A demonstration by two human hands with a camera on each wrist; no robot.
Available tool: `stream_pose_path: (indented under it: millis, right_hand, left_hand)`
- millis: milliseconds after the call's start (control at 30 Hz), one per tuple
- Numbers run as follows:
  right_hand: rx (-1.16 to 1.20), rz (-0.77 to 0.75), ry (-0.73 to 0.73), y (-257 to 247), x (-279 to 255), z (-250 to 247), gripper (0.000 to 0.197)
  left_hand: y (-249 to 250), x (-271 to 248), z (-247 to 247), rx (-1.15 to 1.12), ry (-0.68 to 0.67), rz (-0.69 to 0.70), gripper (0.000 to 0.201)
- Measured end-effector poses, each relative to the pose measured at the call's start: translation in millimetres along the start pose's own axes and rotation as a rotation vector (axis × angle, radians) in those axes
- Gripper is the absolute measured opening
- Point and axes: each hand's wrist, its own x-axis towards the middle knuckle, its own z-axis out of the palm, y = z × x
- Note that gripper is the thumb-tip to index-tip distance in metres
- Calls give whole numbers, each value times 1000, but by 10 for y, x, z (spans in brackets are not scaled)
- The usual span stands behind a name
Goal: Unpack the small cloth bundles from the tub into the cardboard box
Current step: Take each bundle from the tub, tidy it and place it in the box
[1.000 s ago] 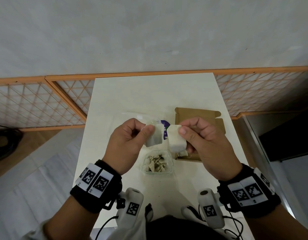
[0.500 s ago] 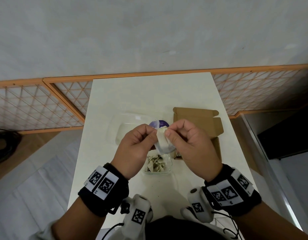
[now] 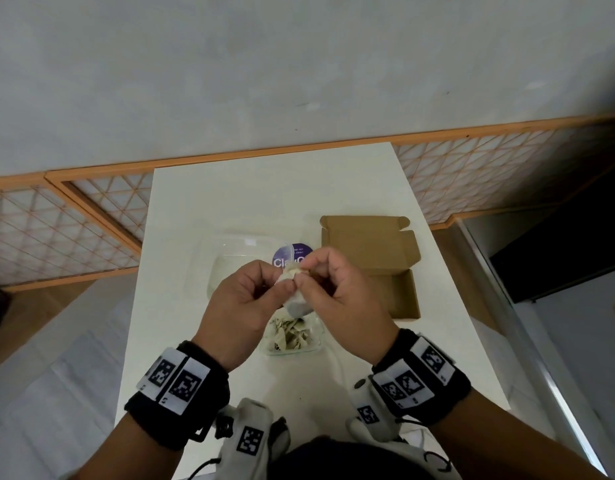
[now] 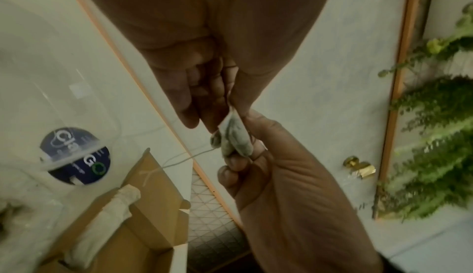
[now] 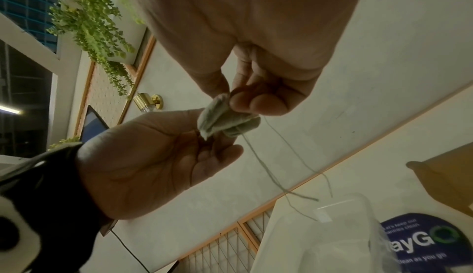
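I pinch one small white cloth bundle [image 3: 294, 292] between both hands above the table. My left hand [image 3: 282, 285] grips its left side and my right hand [image 3: 306, 276] pinches its top. In the left wrist view the left hand [image 4: 222, 119] holds the bundle [image 4: 236, 135] by its upper edge. The right wrist view shows the right hand [image 5: 235, 99] on the crumpled bundle [image 5: 225, 120], with loose threads [image 5: 268, 168] hanging down. The small clear tub [image 3: 318, 344] holds pale scraps just below my hands. The open cardboard box [image 3: 385, 268] lies to the right, with a cloth roll [image 4: 102, 226] inside.
A clear plastic lid [image 3: 237, 258] with a round purple sticker [image 3: 288, 256] lies behind my hands, left of the box. The narrow white table [image 3: 264, 188] ends close on both sides. An orange lattice fence [image 3: 74, 223] runs along behind it.
My hands have come together. The cloth that was stretched between them a second ago is now bunched into one small bundle pinched by both.
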Motion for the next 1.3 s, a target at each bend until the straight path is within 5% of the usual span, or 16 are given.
stream_pose_path:
  millis: [267, 367, 567, 733, 900, 1033, 1200, 1300]
  right_hand:
    - [-163, 33, -38, 135, 15, -237, 40]
    - [-103, 122, -13, 265, 52, -377, 20]
    - [-338, 368, 100, 1127, 200, -822, 16]
    - [-582, 584, -13, 1811, 424, -937, 26]
    - [-511, 650, -5, 2048, 629, -819, 30]
    - [-445, 698, 76, 2083, 754, -698, 4]
    - [-299, 717, 294, 2040, 694, -556, 24]
    - [-303, 687, 302, 1945, 580, -518, 26]
  left_hand:
    - [-13, 130, 139, 159, -8, 67, 5]
    - [-106, 150, 162, 186, 24, 6, 4]
    - [-481, 114, -81, 385, 59, -147, 6]
    - [-746, 93, -270, 463, 78, -282, 6]
    - [-924, 131, -344, 512, 80, -345, 6]
    - [-1022, 153, -342, 529, 57, -374, 5]
    - [-1108, 174, -322, 542, 42, -398, 6]
    - [-1133, 176, -267, 562, 16, -397, 7]
